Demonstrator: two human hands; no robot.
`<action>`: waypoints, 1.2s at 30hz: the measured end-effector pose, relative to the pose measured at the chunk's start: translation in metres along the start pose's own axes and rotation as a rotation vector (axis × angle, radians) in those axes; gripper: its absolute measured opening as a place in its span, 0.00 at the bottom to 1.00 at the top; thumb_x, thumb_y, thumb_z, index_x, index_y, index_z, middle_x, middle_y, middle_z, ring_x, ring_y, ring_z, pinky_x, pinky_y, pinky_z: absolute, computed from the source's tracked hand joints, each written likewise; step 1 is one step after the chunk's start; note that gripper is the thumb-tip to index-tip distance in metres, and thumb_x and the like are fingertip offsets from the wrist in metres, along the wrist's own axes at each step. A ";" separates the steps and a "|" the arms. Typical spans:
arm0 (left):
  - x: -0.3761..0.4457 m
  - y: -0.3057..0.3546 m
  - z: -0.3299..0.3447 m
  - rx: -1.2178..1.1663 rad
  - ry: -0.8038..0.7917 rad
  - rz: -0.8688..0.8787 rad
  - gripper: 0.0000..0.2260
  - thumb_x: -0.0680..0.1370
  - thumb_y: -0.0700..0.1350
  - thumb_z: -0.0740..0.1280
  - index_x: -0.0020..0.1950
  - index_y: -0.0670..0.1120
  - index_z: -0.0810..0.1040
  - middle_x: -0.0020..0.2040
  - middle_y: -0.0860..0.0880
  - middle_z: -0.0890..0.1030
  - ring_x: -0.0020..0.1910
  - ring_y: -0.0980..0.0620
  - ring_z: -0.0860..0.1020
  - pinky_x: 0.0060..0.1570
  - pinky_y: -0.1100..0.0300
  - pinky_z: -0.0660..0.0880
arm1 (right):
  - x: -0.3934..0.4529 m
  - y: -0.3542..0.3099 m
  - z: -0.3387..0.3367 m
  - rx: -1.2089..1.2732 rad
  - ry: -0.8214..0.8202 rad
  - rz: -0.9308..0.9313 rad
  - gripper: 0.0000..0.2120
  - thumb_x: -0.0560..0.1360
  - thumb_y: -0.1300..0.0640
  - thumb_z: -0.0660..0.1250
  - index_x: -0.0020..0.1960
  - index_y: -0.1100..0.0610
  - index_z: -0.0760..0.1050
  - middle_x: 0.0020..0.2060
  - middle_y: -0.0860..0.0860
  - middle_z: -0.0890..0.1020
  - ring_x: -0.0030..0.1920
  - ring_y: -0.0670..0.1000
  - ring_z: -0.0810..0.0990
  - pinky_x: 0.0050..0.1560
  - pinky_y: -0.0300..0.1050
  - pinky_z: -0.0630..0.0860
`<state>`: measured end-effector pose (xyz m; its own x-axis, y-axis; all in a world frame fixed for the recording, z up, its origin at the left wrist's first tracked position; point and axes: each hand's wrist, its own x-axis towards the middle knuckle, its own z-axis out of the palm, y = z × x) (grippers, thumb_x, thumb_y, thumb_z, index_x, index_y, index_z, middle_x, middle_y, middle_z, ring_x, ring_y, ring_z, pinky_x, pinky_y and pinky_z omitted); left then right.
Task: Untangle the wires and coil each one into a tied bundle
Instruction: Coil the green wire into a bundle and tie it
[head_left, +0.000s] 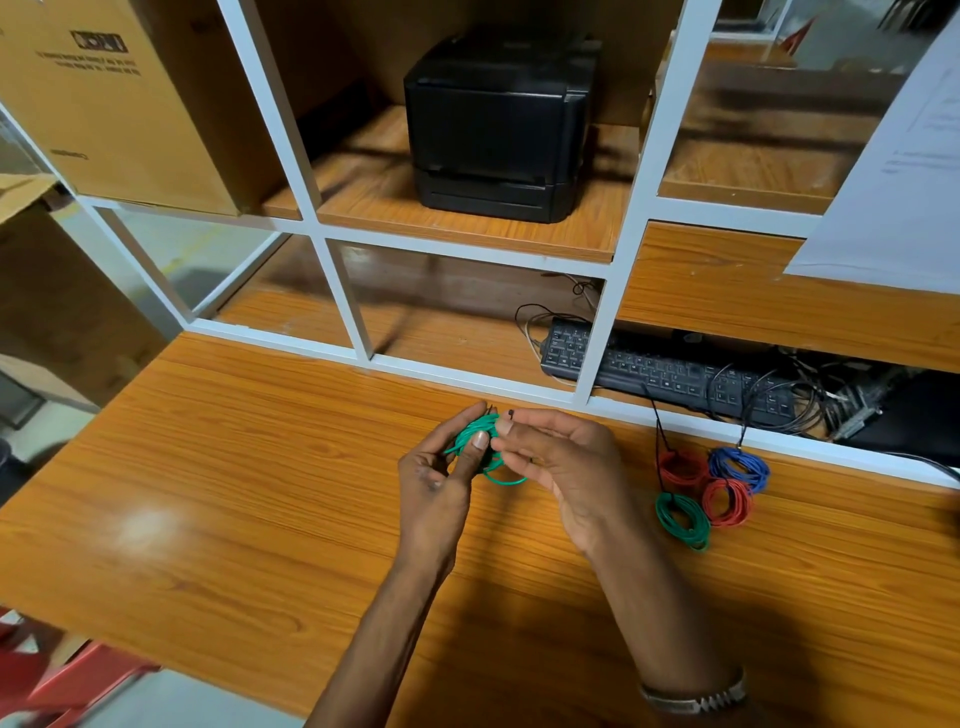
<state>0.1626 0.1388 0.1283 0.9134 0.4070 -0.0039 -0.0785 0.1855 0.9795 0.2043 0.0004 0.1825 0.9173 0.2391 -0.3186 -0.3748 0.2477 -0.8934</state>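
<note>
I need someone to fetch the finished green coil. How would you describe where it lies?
On the wooden desk, right of the hands, four wire coils cluster below the keyboard. The green coil lies nearest the desk's front edge, the only green one among the two red and one blue.

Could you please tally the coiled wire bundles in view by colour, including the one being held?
Green: 2, one on the desk, one held in both hands
Red: 2
Blue: 1
Total: 5

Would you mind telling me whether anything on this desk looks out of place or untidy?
Mostly tidy: four coiled bundles lie together on the desk. The one messy spot is the loose tangle of black cables draped over the keyboard under the shelf.
</note>
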 end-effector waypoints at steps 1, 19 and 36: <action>0.000 0.001 0.000 0.009 -0.002 0.013 0.14 0.81 0.38 0.71 0.66 0.45 0.83 0.62 0.45 0.85 0.66 0.44 0.82 0.69 0.35 0.74 | 0.000 0.001 0.001 -0.034 0.035 -0.023 0.12 0.71 0.59 0.79 0.54 0.59 0.86 0.47 0.56 0.88 0.51 0.53 0.87 0.48 0.43 0.82; 0.002 0.012 -0.002 0.075 -0.060 0.082 0.14 0.80 0.37 0.71 0.65 0.45 0.84 0.61 0.47 0.86 0.65 0.45 0.82 0.66 0.40 0.78 | 0.003 -0.006 0.003 -0.151 0.078 -0.173 0.13 0.71 0.58 0.80 0.52 0.57 0.80 0.43 0.54 0.88 0.42 0.48 0.85 0.37 0.42 0.75; -0.003 0.025 -0.010 0.154 -0.245 0.130 0.11 0.80 0.34 0.71 0.62 0.42 0.83 0.58 0.47 0.86 0.60 0.47 0.83 0.59 0.55 0.79 | 0.007 -0.022 -0.025 -0.047 -0.191 0.159 0.14 0.70 0.63 0.79 0.48 0.55 0.74 0.33 0.49 0.77 0.31 0.43 0.67 0.25 0.33 0.62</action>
<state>0.1544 0.1510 0.1512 0.9701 0.1875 0.1539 -0.1569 0.0012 0.9876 0.2220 -0.0267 0.1921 0.8034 0.4461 -0.3945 -0.5016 0.1500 -0.8520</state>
